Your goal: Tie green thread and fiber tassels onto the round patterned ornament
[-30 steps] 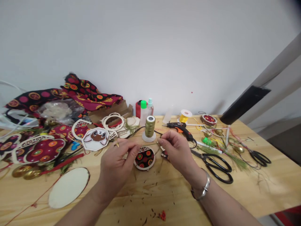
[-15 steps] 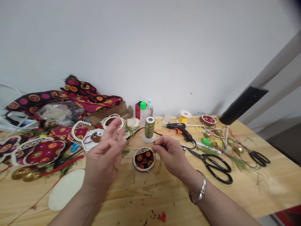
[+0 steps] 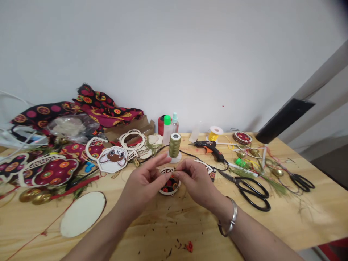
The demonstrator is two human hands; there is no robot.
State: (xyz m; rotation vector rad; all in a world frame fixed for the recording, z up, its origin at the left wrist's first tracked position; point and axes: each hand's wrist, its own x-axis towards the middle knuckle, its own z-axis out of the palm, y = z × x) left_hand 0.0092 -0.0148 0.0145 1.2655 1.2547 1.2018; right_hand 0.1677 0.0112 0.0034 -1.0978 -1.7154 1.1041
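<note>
My left hand (image 3: 145,183) and my right hand (image 3: 196,181) meet over a small round wooden ornament (image 3: 169,185) with black and red fabric, which lies on the wooden table (image 3: 190,224). The right hand's fingers are pinched on something thin, likely a thread, too fine to name. My left hand's fingers reach toward that pinch, with the forefinger stretched out. A spool of olive-gold thread (image 3: 174,145) stands upright just behind the hands.
Black scissors (image 3: 251,194) and a black and orange glue gun (image 3: 210,148) lie to the right. A plain wooden oval (image 3: 83,214) lies front left. Patterned fabric (image 3: 106,108), wooden frames and fabric ornaments (image 3: 50,172) crowd the left. Bottles (image 3: 169,127) stand by the wall.
My left hand had lifted open to the left half a second ago and has come back to meet the right hand over the round ornament. The right hand stayed pinched.
</note>
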